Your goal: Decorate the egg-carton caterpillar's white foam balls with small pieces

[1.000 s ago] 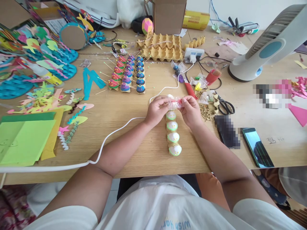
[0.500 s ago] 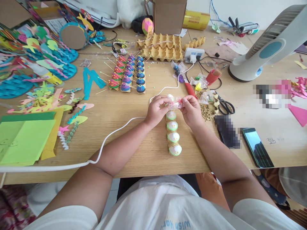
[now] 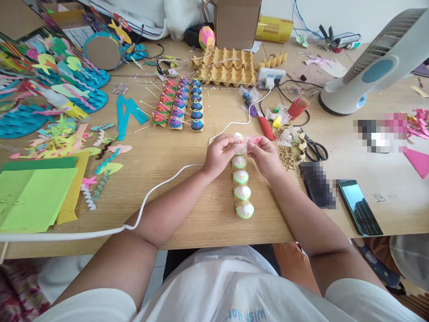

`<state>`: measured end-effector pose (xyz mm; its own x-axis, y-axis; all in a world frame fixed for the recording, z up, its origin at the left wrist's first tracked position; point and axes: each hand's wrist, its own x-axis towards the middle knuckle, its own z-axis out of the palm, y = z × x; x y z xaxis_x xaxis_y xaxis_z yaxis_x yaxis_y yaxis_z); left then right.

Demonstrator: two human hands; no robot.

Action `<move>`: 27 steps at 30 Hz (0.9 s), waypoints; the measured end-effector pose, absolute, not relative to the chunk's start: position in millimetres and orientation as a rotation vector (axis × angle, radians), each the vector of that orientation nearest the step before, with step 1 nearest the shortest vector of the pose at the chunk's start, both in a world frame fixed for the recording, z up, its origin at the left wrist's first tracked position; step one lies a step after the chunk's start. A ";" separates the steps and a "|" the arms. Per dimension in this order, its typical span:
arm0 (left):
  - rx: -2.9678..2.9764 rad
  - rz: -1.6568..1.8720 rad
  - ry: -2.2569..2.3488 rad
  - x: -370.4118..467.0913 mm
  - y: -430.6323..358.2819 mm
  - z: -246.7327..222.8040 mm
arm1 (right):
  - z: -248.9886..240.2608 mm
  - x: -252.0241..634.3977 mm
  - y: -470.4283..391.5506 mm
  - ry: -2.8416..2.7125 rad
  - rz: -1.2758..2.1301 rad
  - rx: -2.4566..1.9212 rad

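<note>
My left hand (image 3: 219, 154) pinches one side of a small clear plastic bag (image 3: 241, 146) with something pink in it. On the other side, the fingers of my right hand (image 3: 265, 156) are closed on the bag too, with pink material showing at the fingertips. Below and behind the bag, an egg-carton strip (image 3: 241, 177) stands lengthwise on the table, its cups capped with white domes, green rims and small yellow dots. The bag and my hands cover part of its far end.
Painted egg-carton strips (image 3: 177, 105) with pins stand behind. To the right are black scissors (image 3: 315, 150), wood shavings (image 3: 286, 156), a phone (image 3: 359, 206) and a white fan (image 3: 372, 67). Coloured paper (image 3: 36, 192) lies left. A white cable (image 3: 150, 190) crosses near my left arm.
My right hand has shifted slightly left, toward my left hand. The plastic bag is now bunched shorter between my fingers, and more pink shows by the right fingertips.
</note>
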<state>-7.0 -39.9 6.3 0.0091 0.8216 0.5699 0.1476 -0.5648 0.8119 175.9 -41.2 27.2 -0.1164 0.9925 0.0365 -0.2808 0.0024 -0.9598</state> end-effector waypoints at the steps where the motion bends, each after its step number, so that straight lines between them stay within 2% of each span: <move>1: 1.741 1.599 0.994 -7.0 -39.9 6.1 | 26.1 176.8 -40.0 -1.107 1.338 -0.935; 9: 1.536 1.661 1.100 -6.0 -36.9 1.8 | 15.8 204.5 -14.6 -1.086 0.831 -1.078; 14: 1.523 1.651 1.110 -4.4 -38.7 3.6 | 16.0 211.9 -12.2 -1.375 0.513 -1.341; 21: 1.362 1.578 1.056 -3.7 -40.2 7.6 | 16.9 219.6 -9.8 -1.712 0.255 -1.681; 27: 1.341 1.579 1.045 -4.2 -39.7 8.3 | 14.0 218.7 -11.8 -1.872 0.087 -1.796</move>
